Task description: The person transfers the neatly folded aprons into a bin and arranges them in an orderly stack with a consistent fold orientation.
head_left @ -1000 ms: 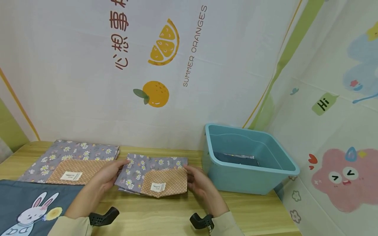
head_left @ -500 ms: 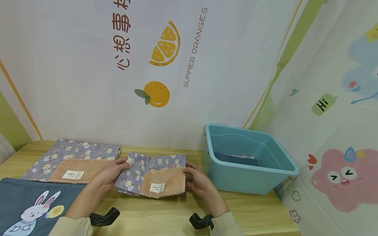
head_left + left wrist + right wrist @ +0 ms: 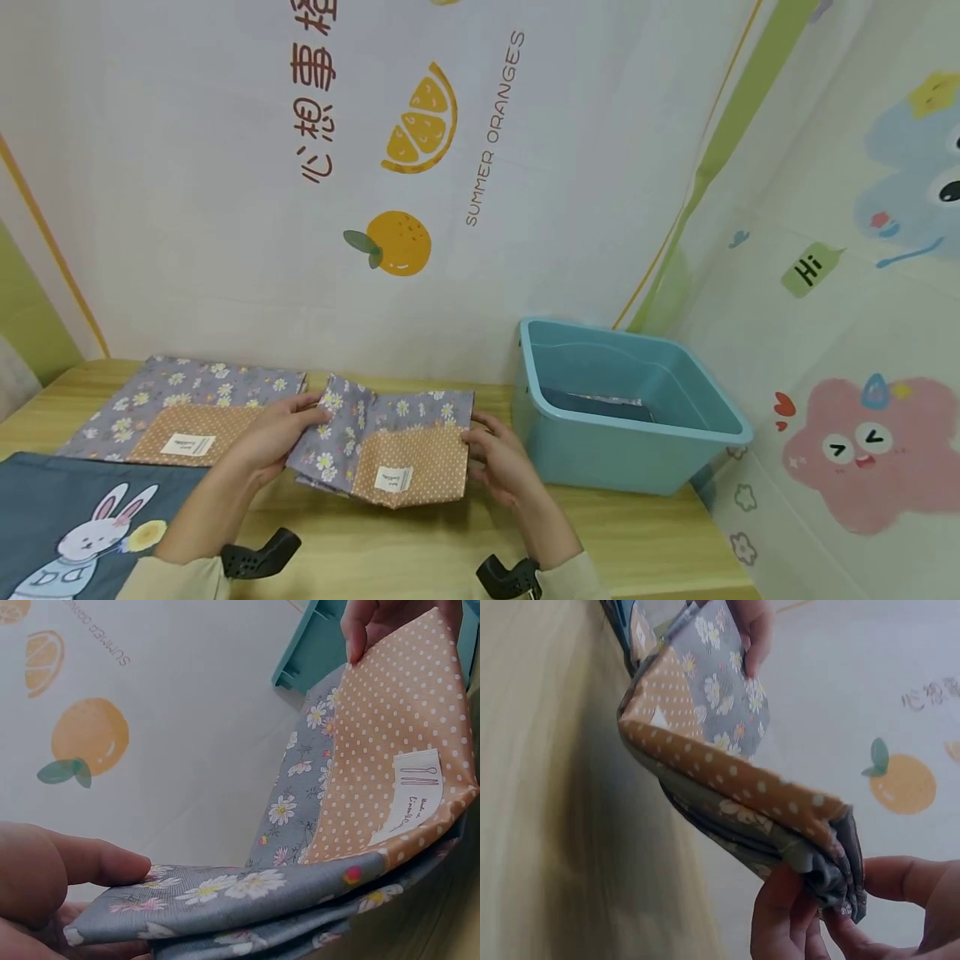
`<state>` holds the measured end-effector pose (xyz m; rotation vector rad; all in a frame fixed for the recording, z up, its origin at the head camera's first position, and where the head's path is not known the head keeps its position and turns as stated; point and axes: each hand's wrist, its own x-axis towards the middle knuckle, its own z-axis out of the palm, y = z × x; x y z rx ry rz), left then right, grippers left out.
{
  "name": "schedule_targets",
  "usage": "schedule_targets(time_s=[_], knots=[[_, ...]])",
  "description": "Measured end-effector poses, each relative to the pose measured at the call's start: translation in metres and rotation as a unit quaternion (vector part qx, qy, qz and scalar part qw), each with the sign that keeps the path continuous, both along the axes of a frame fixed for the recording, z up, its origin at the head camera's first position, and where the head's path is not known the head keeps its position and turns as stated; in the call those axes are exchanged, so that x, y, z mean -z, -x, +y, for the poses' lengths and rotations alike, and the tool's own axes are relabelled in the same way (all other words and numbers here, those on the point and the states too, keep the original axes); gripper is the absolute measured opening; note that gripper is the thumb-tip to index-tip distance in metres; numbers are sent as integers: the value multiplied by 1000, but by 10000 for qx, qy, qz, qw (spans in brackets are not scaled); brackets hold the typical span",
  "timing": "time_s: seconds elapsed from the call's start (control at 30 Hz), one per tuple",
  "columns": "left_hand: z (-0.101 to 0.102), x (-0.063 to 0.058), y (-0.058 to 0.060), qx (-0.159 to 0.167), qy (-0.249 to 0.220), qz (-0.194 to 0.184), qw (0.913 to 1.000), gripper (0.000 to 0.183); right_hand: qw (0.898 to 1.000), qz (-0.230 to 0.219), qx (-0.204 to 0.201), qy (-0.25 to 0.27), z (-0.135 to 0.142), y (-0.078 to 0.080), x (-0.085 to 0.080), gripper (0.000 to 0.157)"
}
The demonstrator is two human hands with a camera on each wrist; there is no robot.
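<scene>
A folded grey-purple cloth (image 3: 416, 454) with daisies, a tan polka-dot patch and a white label is raised just above the table, bent along its middle. My left hand (image 3: 273, 437) pinches its left edge, thumb on top and fingers beneath, as the left wrist view shows. The right hand (image 3: 502, 458) grips the opposite edge; in the right wrist view, thumb and fingers close round several stacked layers (image 3: 825, 862). To the left lies a matching flat floral cloth (image 3: 135, 408), partly behind my left hand. A dark blue cloth with a rabbit print (image 3: 82, 517) overlaps the table's left front.
A light blue plastic bin (image 3: 600, 458) stands on the right of the wooden table (image 3: 375, 550). Inside it lie dark and floral folded cloths (image 3: 600, 406). A white printed curtain (image 3: 585, 167) hangs behind the table, and another printed sheet (image 3: 757, 333) is at the right.
The held cloth bends more at its middle, its left part lifting and its right edge shifting slightly left. Both hands keep their hold. The head view has tilted slightly upward.
</scene>
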<state>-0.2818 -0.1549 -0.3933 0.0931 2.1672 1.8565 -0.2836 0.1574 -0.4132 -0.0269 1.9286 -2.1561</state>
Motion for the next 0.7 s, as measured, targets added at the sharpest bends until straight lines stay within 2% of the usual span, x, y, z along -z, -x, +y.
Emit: schedule_targets(time_s=[0.13, 0.27, 0.53, 0.7], knots=[[1, -9, -10, -50, 198, 179, 9996, 70, 9999, 115, 40, -34, -6, -9, -8, 54], [5, -12, -16, -23, 285, 301, 9991, 68, 9998, 180, 32, -95, -6, -18, -17, 57], [4, -29, -33, 111, 130, 416, 9990, 75, 9986, 485, -182, 51, 3, -38, -46, 54], [3, -41, -41, 347, 32, 391, 9986, 75, 9981, 605, -52, -29, 15, -51, -59, 53]])
